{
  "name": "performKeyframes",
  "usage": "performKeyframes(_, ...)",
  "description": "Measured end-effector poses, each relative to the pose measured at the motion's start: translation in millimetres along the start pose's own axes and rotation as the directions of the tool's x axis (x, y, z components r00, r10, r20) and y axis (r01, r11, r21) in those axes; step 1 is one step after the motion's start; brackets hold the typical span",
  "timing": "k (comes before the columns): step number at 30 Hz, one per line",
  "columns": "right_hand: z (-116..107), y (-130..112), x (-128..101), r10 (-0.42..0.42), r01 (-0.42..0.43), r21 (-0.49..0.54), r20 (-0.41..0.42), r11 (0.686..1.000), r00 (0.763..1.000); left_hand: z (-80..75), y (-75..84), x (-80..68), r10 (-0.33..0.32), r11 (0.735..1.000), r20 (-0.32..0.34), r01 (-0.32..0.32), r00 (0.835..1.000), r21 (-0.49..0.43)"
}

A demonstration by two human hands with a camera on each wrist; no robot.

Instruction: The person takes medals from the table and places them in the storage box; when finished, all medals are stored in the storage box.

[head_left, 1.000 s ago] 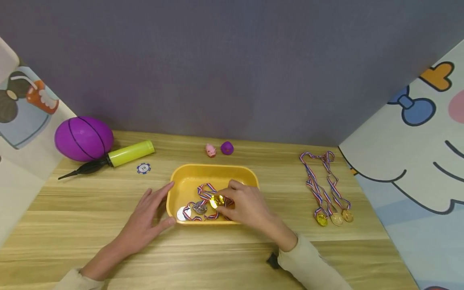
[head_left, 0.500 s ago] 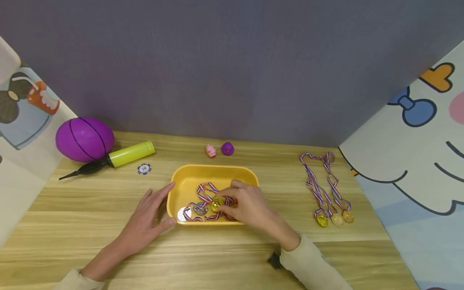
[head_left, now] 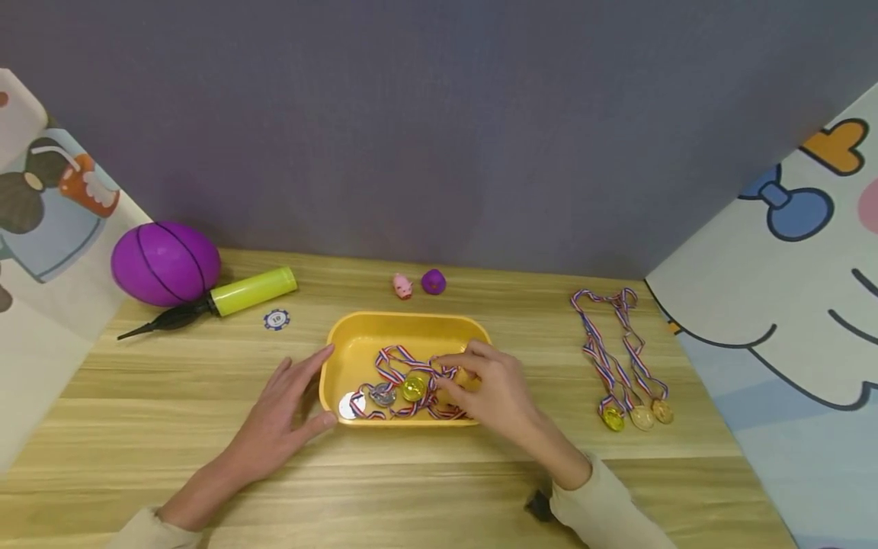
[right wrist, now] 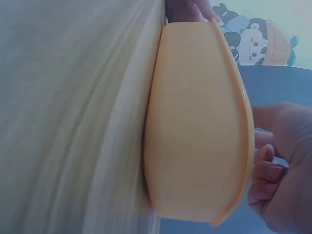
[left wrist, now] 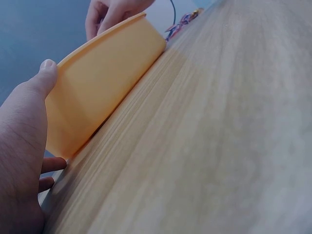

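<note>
A yellow tray (head_left: 405, 318) sits mid-table with several medals on red-white-blue ribbons in it: a silver one (head_left: 347, 405), a grey one (head_left: 381, 394) and a gold one (head_left: 413, 386). My right hand (head_left: 453, 376) reaches into the tray's right half with its fingers curled, pinching a ribbon (head_left: 439, 364). My left hand (head_left: 305, 390) rests with straight fingers against the tray's left wall, thumb at the front corner. The left wrist view shows that thumb (left wrist: 46, 68) on the tray wall (left wrist: 97, 92). In the right wrist view, curled fingers (right wrist: 270, 165) hang over the tray's rim (right wrist: 246, 122).
Three more medals (head_left: 638, 415) lie on the table at the right, ribbons (head_left: 607, 335) stretched back. A purple ball (head_left: 166, 263), a yellow-green pump (head_left: 250, 291) and a poker chip (head_left: 276, 319) sit back left. A pink pig (head_left: 402, 286) and a purple toy (head_left: 432, 281) stand behind the tray.
The right hand set the gold medal down in the tray and shifted right, its fingers now on the ribbon. The left hand has stayed on the tray.
</note>
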State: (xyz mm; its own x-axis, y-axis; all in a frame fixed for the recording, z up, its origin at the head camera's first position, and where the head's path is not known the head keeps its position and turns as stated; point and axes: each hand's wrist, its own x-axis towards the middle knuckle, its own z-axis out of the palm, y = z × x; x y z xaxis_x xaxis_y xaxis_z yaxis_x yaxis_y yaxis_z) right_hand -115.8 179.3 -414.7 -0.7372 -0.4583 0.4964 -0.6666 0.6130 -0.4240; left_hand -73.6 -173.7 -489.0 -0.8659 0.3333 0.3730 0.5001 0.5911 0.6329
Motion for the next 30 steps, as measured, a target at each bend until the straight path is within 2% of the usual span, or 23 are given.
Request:
performKeyframes(7,-11,10,-17,0.014,-0.006,0.046,-0.172,0.999,0.985,0.3,-0.9,0.3,0.006,1.0,-0.004,-0.006,1.0,-0.005)
performKeyframes(14,-23,18,-35,0.066,-0.05,0.067,-0.261,0.996,0.963,1.2,-1.3,0.3,0.011,1.0,-0.005,-0.011,1.0,-0.005)
performKeyframes(21,-32,30,-50,0.085,-0.063,0.088,-0.281,0.994,0.956,1.6,-2.4,-0.2,0.002,1.0,0.004,-0.002,1.0,-0.01)
performKeyframes(24,-37,38,-56,0.094,-0.079,0.063,-0.276,0.995,0.956,1.6,-2.3,-0.3,-0.003,1.0,0.01,0.004,1.0,-0.014)
performKeyframes(30,-48,51,-66,0.177,-0.176,0.026,-0.229,0.984,0.957,1.2,-1.4,-0.3,-0.008,1.0,0.011,0.008,1.0,-0.017)
